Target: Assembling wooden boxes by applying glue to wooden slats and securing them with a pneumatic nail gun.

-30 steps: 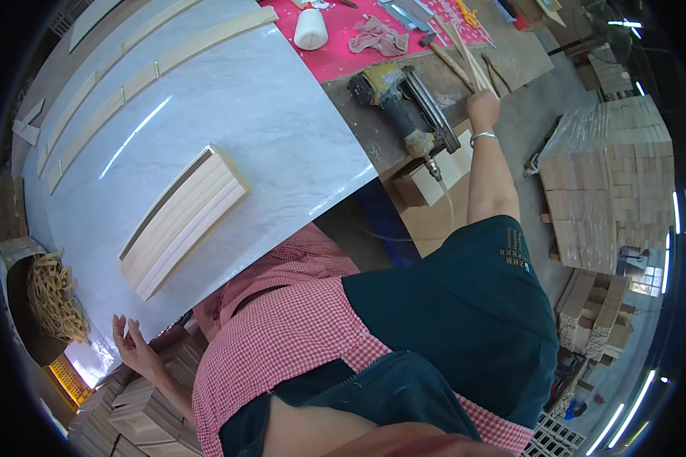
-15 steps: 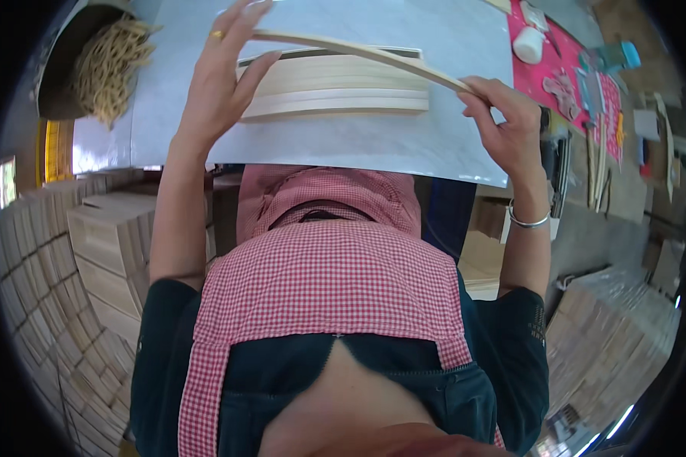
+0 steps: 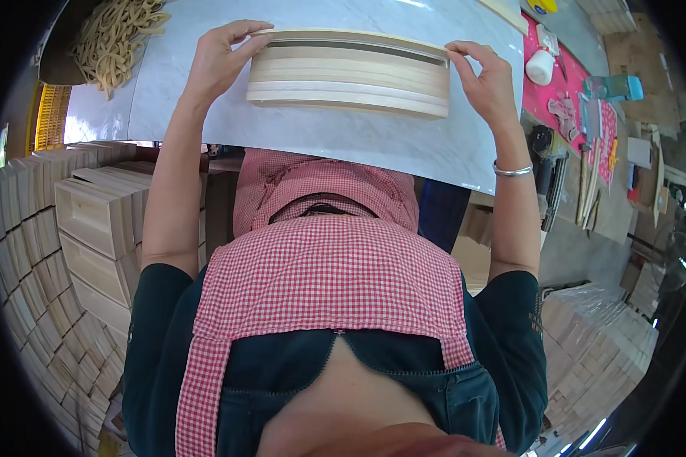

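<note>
Pale and shiny, the worktop [image 3: 183, 114] holds a wooden box [image 3: 348, 75] near its front edge. The left hand [image 3: 219, 61] and right hand [image 3: 489, 85] pinch the two ends of a thin wood strip [image 3: 358, 34], which has come down along the box's far side. Now strip and box line up, but I can't tell if they touch.
</note>
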`<move>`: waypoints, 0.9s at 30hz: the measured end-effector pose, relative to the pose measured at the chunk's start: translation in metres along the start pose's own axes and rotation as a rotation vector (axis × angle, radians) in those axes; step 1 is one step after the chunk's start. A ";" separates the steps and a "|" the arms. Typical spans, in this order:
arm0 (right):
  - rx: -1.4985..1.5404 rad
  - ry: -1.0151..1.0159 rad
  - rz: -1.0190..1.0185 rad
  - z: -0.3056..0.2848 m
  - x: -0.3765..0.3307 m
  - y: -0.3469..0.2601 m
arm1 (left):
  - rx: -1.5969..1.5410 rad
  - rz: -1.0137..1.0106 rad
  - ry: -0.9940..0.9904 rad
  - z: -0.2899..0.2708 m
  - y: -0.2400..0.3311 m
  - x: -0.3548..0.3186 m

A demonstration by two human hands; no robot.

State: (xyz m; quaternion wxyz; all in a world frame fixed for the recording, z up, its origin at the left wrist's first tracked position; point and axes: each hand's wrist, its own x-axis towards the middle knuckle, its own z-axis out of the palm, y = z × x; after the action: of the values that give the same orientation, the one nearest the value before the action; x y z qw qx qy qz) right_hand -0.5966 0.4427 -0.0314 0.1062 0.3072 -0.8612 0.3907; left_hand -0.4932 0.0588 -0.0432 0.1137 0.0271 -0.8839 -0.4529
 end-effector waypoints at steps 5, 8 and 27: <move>-0.061 -0.046 0.077 0.002 -0.003 0.001 | -0.009 -0.036 -0.002 0.003 -0.004 0.003; -0.088 -0.063 0.093 0.002 -0.003 0.001 | -0.005 -0.046 -0.007 0.004 -0.005 0.004; 0.091 -0.023 0.053 0.010 -0.002 0.010 | 0.034 -0.100 -0.406 -0.010 -0.028 0.034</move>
State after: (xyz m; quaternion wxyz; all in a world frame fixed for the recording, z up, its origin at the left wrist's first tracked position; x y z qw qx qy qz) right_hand -0.6004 0.4417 -0.0448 0.0718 0.2934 -0.8515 0.4287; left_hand -0.5258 0.0293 -0.0546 -0.0900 -0.0191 -0.8937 -0.4392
